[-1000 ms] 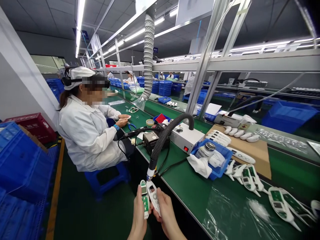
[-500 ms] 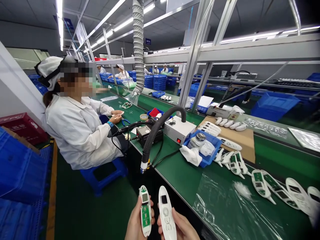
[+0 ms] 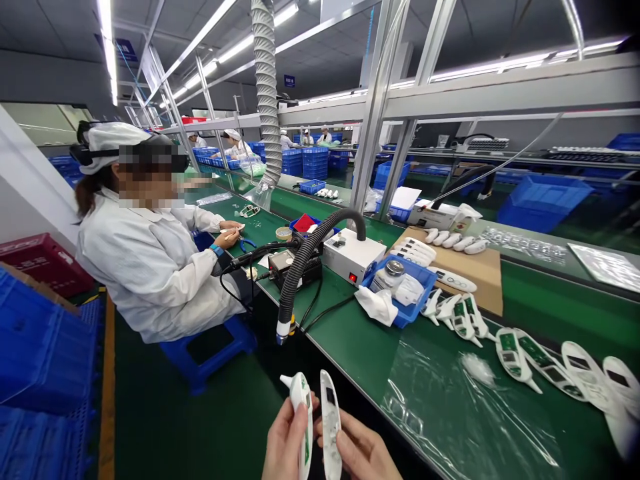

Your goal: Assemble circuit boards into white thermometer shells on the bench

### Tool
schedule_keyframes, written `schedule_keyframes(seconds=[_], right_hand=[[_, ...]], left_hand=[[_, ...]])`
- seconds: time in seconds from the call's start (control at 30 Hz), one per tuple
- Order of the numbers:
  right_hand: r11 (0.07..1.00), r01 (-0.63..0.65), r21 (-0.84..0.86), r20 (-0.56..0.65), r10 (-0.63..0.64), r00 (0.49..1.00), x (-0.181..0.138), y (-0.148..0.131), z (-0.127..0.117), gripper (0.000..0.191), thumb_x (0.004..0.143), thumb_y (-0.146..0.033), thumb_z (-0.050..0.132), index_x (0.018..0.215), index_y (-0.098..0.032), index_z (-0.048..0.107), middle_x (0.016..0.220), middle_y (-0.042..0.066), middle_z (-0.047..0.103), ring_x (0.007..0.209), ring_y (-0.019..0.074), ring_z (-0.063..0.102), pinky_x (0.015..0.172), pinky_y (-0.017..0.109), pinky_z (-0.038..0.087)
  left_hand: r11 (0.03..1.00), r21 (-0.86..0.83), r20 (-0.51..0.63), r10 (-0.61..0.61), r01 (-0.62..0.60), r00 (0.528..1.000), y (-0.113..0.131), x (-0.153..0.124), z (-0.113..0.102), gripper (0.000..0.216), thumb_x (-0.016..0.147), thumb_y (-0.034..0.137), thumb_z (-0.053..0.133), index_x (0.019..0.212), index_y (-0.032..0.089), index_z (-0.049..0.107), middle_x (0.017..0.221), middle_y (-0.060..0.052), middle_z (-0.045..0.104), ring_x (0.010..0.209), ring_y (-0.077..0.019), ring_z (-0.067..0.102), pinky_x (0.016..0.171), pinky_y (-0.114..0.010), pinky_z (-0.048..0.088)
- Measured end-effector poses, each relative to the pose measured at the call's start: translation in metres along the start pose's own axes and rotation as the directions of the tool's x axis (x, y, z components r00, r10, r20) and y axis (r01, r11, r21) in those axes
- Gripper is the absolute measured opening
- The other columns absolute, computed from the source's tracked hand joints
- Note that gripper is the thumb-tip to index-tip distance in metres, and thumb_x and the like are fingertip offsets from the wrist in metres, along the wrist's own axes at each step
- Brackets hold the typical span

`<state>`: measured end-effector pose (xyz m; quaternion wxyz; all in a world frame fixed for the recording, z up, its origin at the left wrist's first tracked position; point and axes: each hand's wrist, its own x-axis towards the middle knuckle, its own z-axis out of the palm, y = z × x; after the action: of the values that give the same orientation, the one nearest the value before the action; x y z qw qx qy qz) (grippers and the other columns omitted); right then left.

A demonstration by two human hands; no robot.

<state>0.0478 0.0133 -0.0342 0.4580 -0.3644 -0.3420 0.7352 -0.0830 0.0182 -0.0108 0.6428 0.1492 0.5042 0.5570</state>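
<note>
Okay, left hand pinches the white shell with the green board, right hand grips the white cover, slightly apart beside the bench edge. I'd hold rims only, thumbs clear of the board.

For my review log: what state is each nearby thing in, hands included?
left hand: closed on the housing half
housing half: opened up, green board partly visible
right hand: closed on the cover half
cover half: separate from the housing half
white box: red switch lit
black hose: bent, free end hanging low
blue tray: in use, holding a jar
clear plastic: wrinkled
</note>
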Motion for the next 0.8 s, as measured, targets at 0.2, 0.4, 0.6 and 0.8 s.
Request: schedule_keyframes(seconds=[0.2,0.4,0.6,0.8], right_hand=[[0.989,0.076,-0.126,-0.082,-0.087,0.993,0.003,0.016,0.002,0.072,0.064,-0.059,0.075,0.122,-0.018,0.064,0.111,0.013,0.068,0.104,0.0327,0.062,0.088,0.041,0.050],[0.987,0.134,-0.087,-0.174,-0.147,0.974,0.002,0.029,0.002,0.055,0.065,-0.044,0.081,0.114,-0.023,0.070,0.101,0.009,0.068,0.088,0.0250,0.064,0.085,0.036,0.052],[0.962,0.204,-0.181,-0.157,-0.233,0.960,-0.001,0.035,-0.010,0.050,0.067,-0.041,0.079,0.114,-0.023,0.071,0.090,0.009,0.063,0.078,0.0227,0.060,0.067,0.032,0.052],[0.844,0.253,-0.473,-0.103,-0.338,0.936,-0.018,0.004,-0.026,0.040,0.070,-0.040,0.077,0.107,-0.026,0.074,0.086,0.008,0.063,0.070,0.0206,0.058,0.063,0.031,0.050]], left_hand=[[0.985,0.085,0.061,0.143,-0.148,0.988,-0.013,-0.001,0.013,0.049,0.062,0.045,0.080,0.099,0.015,0.068,0.093,-0.012,0.073,0.092,-0.0255,0.067,0.079,-0.029,0.052],[0.980,0.122,0.053,0.152,-0.158,0.987,-0.017,0.000,0.016,0.049,0.060,0.045,0.081,0.098,0.016,0.068,0.097,-0.013,0.072,0.093,-0.0272,0.066,0.081,-0.030,0.052],[0.991,0.100,0.103,0.074,-0.084,0.992,-0.027,0.000,0.017,0.054,0.057,0.050,0.082,0.097,0.015,0.071,0.099,-0.015,0.071,0.094,-0.0277,0.066,0.082,-0.032,0.053],[0.988,0.156,0.203,-0.026,-0.006,0.979,-0.033,-0.003,0.024,0.049,0.056,0.051,0.081,0.087,0.015,0.072,0.086,-0.012,0.072,0.082,-0.0250,0.066,0.074,-0.031,0.054]])
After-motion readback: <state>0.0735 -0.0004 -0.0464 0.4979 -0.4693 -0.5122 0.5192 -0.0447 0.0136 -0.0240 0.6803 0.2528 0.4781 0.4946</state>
